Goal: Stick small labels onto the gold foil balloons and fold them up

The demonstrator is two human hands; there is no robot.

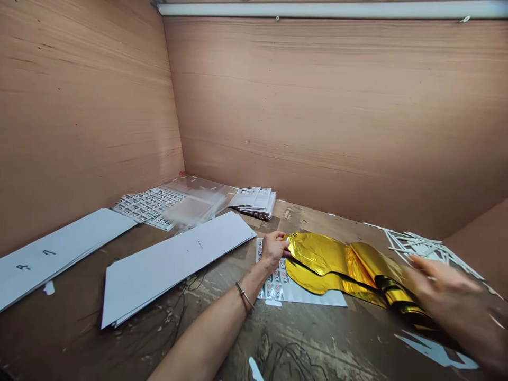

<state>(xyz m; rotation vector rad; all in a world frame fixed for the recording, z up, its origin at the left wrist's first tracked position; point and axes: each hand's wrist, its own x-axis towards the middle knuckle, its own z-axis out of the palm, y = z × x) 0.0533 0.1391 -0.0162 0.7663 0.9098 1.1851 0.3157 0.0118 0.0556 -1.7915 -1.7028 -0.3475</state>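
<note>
A shiny gold foil balloon, flat and folded over at its right end, lies across the table. My left hand pinches its left end between thumb and fingers. Beneath the foil is a sheet of printed warning-label stickers, partly covered by the balloon. My right hand is smeared by motion at the folded right end of the foil; whether it touches or grips the foil I cannot tell.
Stacks of white card and more white card lie to the left. Behind them are sticker sheets, clear plastic bags and printed leaflets. White sticks are piled at the right, by the wooden walls.
</note>
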